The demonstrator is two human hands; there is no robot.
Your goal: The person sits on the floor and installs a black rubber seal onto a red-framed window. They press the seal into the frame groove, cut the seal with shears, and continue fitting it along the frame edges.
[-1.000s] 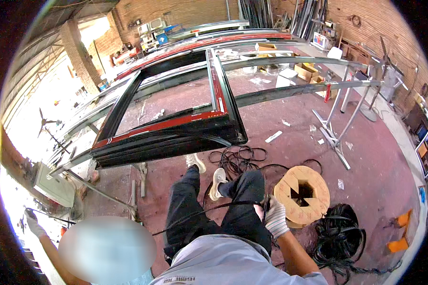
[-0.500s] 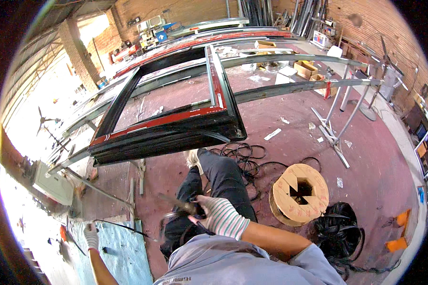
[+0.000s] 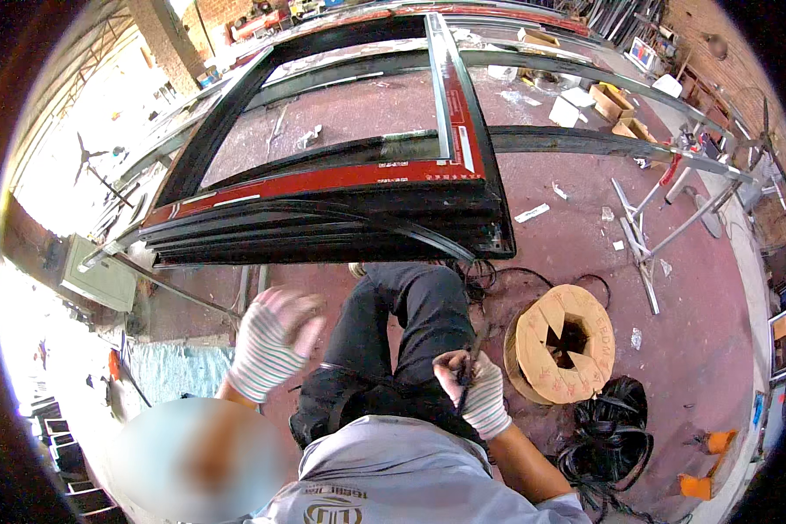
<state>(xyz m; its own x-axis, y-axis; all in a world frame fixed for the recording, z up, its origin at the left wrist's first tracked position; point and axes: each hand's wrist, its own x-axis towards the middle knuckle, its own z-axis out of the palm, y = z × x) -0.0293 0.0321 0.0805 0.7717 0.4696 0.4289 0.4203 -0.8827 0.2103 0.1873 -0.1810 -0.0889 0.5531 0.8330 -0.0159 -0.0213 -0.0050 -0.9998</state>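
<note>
My left hand [image 3: 278, 341], in a striped work glove with bare fingertips, is raised in front of my left leg. Its fingers are stretched out, somewhat blurred, with nothing visible in them. My right hand [image 3: 479, 389], gloved alike, is closed at my right thigh around a slim dark object [image 3: 467, 371] whose kind I cannot make out. Beyond both hands, a rectangular black frame [image 3: 323, 231] with red film along its face rests on metal rails. A black strip [image 3: 410, 229] curves along its near side and hangs off at the right corner.
At my right stands a large cardboard spool [image 3: 533, 341], with a heap of black strip [image 3: 616, 428] beside it on the floor. Light blue sheeting [image 3: 179, 367] lies left. Grey rails [image 3: 585, 140] on trestle legs [image 3: 642, 253] extend right. Orange pieces [image 3: 707, 463] lie far right.
My left hand has come up and right from low at the left, away from a dark cord. The right hand has moved right. My view has tipped down, and the frame appears nearer.
</note>
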